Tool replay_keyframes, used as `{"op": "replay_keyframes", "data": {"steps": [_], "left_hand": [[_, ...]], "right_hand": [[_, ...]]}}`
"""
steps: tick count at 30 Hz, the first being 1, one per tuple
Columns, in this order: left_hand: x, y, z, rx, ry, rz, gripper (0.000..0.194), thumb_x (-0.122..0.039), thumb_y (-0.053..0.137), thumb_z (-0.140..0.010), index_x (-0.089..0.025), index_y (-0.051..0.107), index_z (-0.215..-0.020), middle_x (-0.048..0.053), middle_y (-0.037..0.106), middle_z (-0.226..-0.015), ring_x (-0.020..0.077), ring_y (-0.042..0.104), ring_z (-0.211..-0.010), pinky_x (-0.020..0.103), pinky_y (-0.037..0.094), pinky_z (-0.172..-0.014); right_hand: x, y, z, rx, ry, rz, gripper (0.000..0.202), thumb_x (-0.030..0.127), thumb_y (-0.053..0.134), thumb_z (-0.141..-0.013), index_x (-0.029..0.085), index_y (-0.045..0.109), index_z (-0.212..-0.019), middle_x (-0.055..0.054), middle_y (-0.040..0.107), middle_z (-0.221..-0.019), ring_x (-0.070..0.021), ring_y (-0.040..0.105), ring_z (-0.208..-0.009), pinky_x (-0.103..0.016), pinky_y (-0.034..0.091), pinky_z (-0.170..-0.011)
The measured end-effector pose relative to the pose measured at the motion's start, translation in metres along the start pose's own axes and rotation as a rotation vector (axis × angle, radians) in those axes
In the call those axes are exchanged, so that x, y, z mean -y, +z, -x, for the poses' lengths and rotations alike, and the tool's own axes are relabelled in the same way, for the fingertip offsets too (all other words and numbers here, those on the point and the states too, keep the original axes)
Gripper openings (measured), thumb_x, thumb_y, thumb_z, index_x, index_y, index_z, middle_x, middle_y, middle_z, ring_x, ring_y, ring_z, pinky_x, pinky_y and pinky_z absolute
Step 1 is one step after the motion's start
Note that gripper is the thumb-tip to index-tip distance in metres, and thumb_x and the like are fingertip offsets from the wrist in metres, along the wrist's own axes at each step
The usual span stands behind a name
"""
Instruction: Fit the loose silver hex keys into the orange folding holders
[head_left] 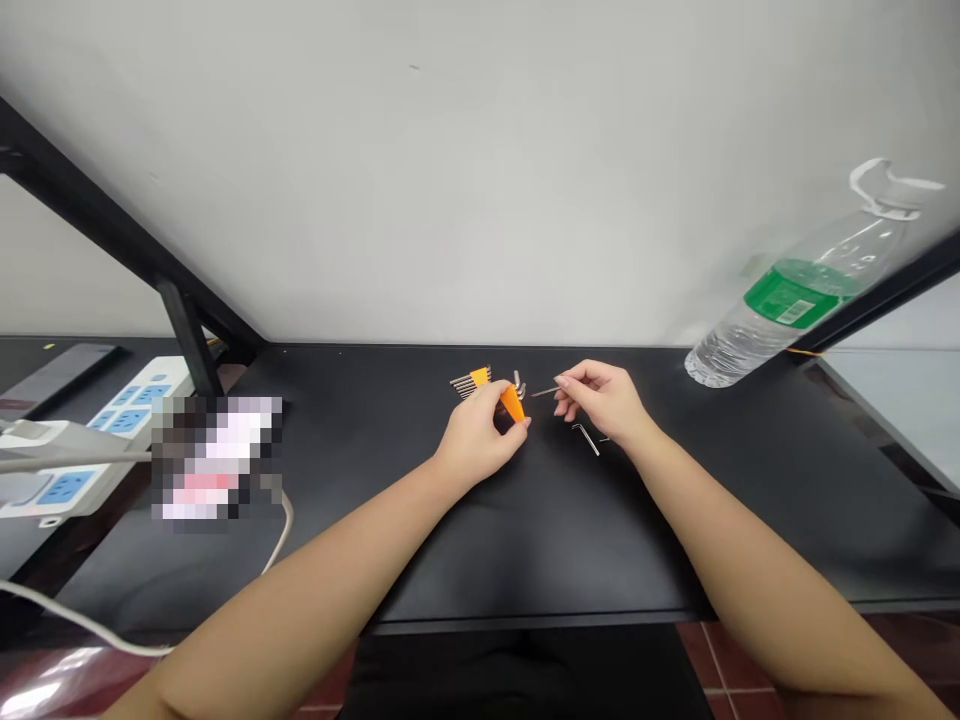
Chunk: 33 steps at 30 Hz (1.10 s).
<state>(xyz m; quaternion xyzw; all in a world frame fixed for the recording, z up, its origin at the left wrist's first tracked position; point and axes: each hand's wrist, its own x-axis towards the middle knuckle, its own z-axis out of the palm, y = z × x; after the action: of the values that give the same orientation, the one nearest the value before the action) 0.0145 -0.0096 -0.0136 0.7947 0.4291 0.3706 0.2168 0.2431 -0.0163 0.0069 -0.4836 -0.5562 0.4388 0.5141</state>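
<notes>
My left hand [480, 435] is closed around an orange hex key holder [513, 403], which carries several metal hex keys [466, 385] poking out to the left. Bent ends of larger keys show at the holder's right side. A thin hex key [546, 391] is pinched between the thumb and fingers of my right hand [600, 400], its free end pointing left at the holder, a small gap apart. Below my right hand a loose L-shaped hex key [586, 439] lies on the black table [540, 540]. Part of another small metal piece shows beside it, mostly hidden by the hand.
A large clear water bottle [795, 295] with a green label stands at the back right. At left are a white power strip [127, 410] with plugs, a blurred-out phone-like object [217, 458] and a white cable [285, 525]. A pale wall [480, 200] rises behind the table.
</notes>
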Motion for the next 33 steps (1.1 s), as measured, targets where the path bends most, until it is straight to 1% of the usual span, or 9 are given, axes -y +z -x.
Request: {"op": "replay_keyframes", "data": {"steps": [2,6,12,17,23,27,30,33], "left_hand": [[0.0,0.0,0.0,-0.008,-0.007,-0.008,0.038,-0.033,0.071,-0.084,-0.022,0.06,-0.119,0.005,0.072,-0.106,0.0223,0.07,-0.093,0.037,0.058,-0.084],[0.0,0.0,-0.001,-0.023,-0.008,-0.021,0.037,-0.034,0.073,-0.084,-0.021,0.06,-0.116,0.005,0.073,-0.102,0.0223,0.07,-0.09,0.037,0.058,-0.082],[0.002,0.0,0.0,-0.036,0.002,-0.026,0.038,-0.033,0.074,-0.083,-0.021,0.06,-0.116,0.004,0.073,-0.1,0.0208,0.07,-0.086,0.035,0.058,-0.079],[0.0,-0.002,0.0,-0.071,0.05,-0.071,0.036,-0.031,0.073,-0.083,-0.022,0.06,-0.115,0.003,0.073,-0.1,0.0207,0.071,-0.087,0.034,0.058,-0.08],[-0.001,-0.002,0.0,-0.087,0.092,-0.112,0.038,-0.03,0.072,-0.084,-0.022,0.059,-0.118,0.004,0.073,-0.1,0.0214,0.071,-0.088,0.035,0.058,-0.08],[0.001,-0.002,0.0,-0.097,0.1,-0.109,0.037,-0.031,0.073,-0.084,-0.023,0.059,-0.117,0.003,0.073,-0.1,0.0217,0.071,-0.088,0.035,0.058,-0.079],[0.002,-0.001,0.0,-0.106,0.103,-0.101,0.037,-0.032,0.074,-0.084,-0.023,0.059,-0.117,0.003,0.074,-0.1,0.0216,0.071,-0.087,0.036,0.059,-0.079],[0.002,-0.001,0.001,-0.11,0.11,-0.108,0.038,-0.032,0.074,-0.084,-0.023,0.06,-0.117,0.004,0.074,-0.103,0.0225,0.072,-0.09,0.037,0.059,-0.082]], "right_hand": [[0.006,0.01,0.007,-0.001,-0.02,-0.067,0.036,0.051,0.083,-0.081,0.018,0.07,-0.078,-0.004,0.072,-0.067,-0.0174,0.07,-0.055,-0.029,0.059,-0.052],[0.012,0.021,0.017,0.017,-0.046,-0.078,0.034,0.048,0.082,-0.084,0.017,0.071,-0.076,-0.003,0.071,-0.062,-0.017,0.069,-0.053,-0.029,0.059,-0.053],[0.011,0.023,0.019,0.047,-0.036,-0.118,0.032,0.045,0.081,-0.086,0.017,0.071,-0.075,-0.004,0.071,-0.062,-0.017,0.069,-0.052,-0.029,0.059,-0.053],[0.015,0.029,0.023,0.069,-0.034,-0.145,0.034,0.045,0.082,-0.084,0.017,0.069,-0.072,-0.004,0.07,-0.061,-0.0172,0.069,-0.051,-0.028,0.058,-0.05],[0.021,0.033,0.027,0.033,-0.049,-0.181,0.034,0.045,0.083,-0.083,0.017,0.068,-0.071,-0.003,0.07,-0.061,-0.0171,0.069,-0.05,-0.028,0.058,-0.047],[0.02,0.033,0.027,0.049,-0.04,-0.196,0.035,0.045,0.084,-0.083,0.017,0.067,-0.07,-0.003,0.07,-0.061,-0.017,0.069,-0.05,-0.027,0.058,-0.047],[0.018,0.033,0.026,0.066,-0.015,-0.228,0.034,0.044,0.084,-0.083,0.017,0.067,-0.071,-0.003,0.071,-0.062,-0.017,0.069,-0.05,-0.027,0.058,-0.047],[0.018,0.034,0.025,0.068,0.05,-0.311,0.034,0.043,0.084,-0.083,0.018,0.065,-0.07,-0.002,0.07,-0.061,-0.0165,0.067,-0.048,-0.026,0.055,-0.043]]}}
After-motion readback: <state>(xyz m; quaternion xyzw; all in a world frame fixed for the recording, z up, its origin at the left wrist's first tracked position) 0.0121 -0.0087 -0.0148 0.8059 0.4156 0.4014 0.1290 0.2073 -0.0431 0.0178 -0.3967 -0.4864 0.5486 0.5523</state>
